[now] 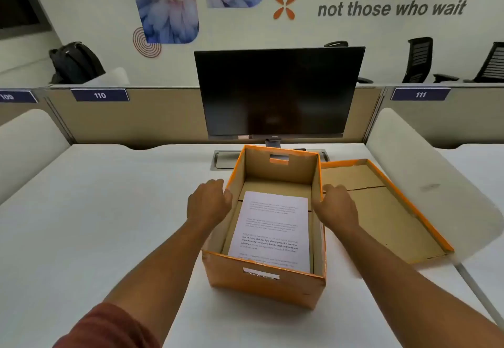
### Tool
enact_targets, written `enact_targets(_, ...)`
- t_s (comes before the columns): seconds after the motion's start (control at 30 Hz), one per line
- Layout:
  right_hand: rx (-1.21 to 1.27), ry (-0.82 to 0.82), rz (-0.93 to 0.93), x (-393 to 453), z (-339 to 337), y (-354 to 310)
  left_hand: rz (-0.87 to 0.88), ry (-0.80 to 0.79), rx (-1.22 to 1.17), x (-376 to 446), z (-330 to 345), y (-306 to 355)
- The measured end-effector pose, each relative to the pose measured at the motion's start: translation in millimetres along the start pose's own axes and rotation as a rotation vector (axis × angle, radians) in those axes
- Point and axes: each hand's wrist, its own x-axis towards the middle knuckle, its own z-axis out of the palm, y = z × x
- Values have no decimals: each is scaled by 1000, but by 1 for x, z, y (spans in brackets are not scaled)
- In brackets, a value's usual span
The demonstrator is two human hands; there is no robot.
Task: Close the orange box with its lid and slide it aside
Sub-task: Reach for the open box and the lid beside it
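Observation:
An orange cardboard box (261, 285) stands open on the white desk in front of me, with a printed sheet of paper (272, 227) lying inside. Its lid (381, 211) lies upside down on the desk, touching the box's right side. My left hand (208, 204) rests against the outside of the box's left wall, fingers curled near the rim. On the opposite rim sits my right hand (336, 207), thumb inside the box and fingers outside. Neither hand holds the lid.
A dark monitor (278, 94) stands behind the box on the desk (109, 225), above a grey cable tray (226, 158). White rounded dividers (425, 173) flank the desk on both sides; the lid sits against the right one. A partition runs along the back.

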Motion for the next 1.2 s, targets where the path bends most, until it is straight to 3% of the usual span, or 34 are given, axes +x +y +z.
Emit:
enact_targets(0.17, 214, -169, 220, -3, 12, 12, -119, -70, -42, -4, -1, -7)
enact_targets(0.83, 376, -287, -30, -16, 33, -18, -301, 40, -113, -47, -22, -55)
enact_targets(0.97, 463, -339, 34, -9, 24, -3, -291, 86, -69, -47, -19, -54)
enact_targets(1.07, 133, -286, -49, -6, 26, 28, -264, 160, -57, -43, -20, -46)
enact_targets(1.2, -230, -365, 42, -16, 35, 71, -199, 227, -32, -34, -22, -20)
